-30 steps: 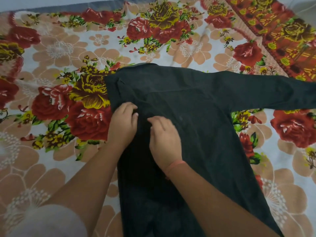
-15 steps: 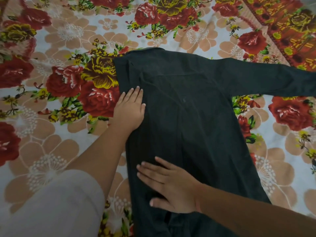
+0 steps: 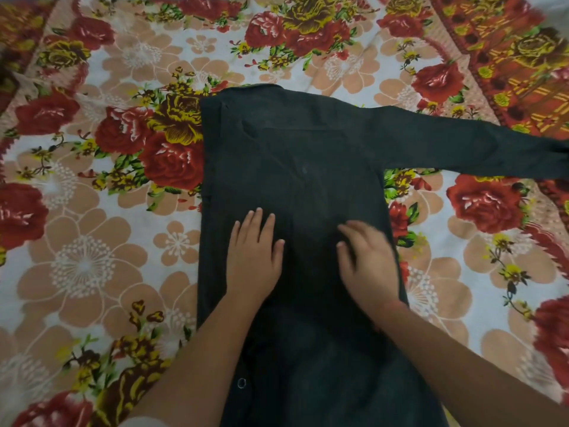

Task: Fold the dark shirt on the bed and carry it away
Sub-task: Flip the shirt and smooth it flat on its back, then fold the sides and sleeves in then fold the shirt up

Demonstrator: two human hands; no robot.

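The dark shirt (image 3: 295,167) lies flat on the bed, its left side folded in to a straight edge. One long sleeve (image 3: 462,146) stretches out to the right edge of the view. My left hand (image 3: 255,257) rests palm down on the shirt's middle left, fingers apart. Beside it, my right hand (image 3: 369,260) lies flat on the middle right near the side seam, slightly blurred. Neither hand grips the cloth. A small button (image 3: 241,383) shows near the lower hem.
The bed is covered by a flowered sheet (image 3: 92,241) with red roses and peach blossoms. A red and yellow patterned border (image 3: 508,57) runs along the far right. Bare sheet lies left of the shirt.
My left hand slid down the shirt toward me. My right hand moved up and to the right, level with the left. The view shifted slightly.
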